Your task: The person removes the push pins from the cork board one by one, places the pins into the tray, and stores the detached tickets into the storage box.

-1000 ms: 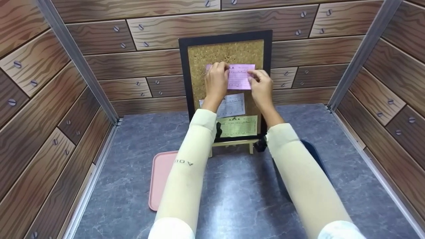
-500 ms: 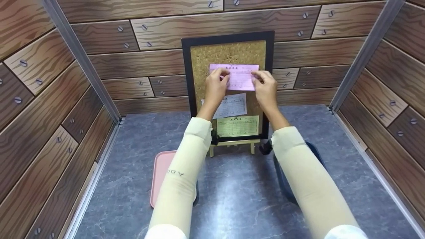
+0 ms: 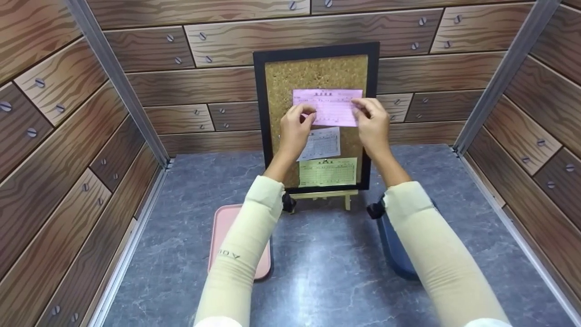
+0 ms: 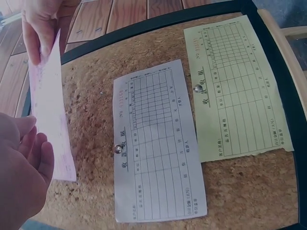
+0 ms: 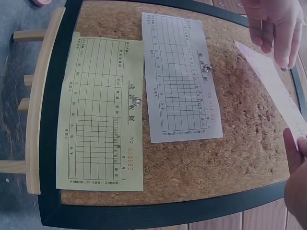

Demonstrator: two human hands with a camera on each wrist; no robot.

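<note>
A pink receipt slip point(image 3: 333, 111) is stretched between my two hands in front of the cork board point(image 3: 317, 70). My left hand point(image 3: 295, 131) pinches its left side, and my right hand point(image 3: 374, 127) pinches the right edge. In the left wrist view the pink slip stands away from the cork. A small dark spot shows at the left fingertips in the right wrist view; what it is, I cannot tell. Below hangs a white receipt slip point(image 4: 156, 143), held by a clear round-headed pin point(image 4: 118, 149). A yellow receipt slip point(image 5: 103, 115), likewise pinned, is lowest.
The black-framed board leans on a small wooden easel point(image 3: 324, 194) near the plank-patterned back wall point(image 3: 190, 86). On the grey marbled table, a pink tray point(image 3: 263, 265) lies left and a dark blue tray point(image 3: 397, 252) right, each partly under a forearm.
The left hand has shifted from the pink slip's upper part down to its left side. Both hands and the slip have come slightly lower, and the slip has moved a little to the right.
</note>
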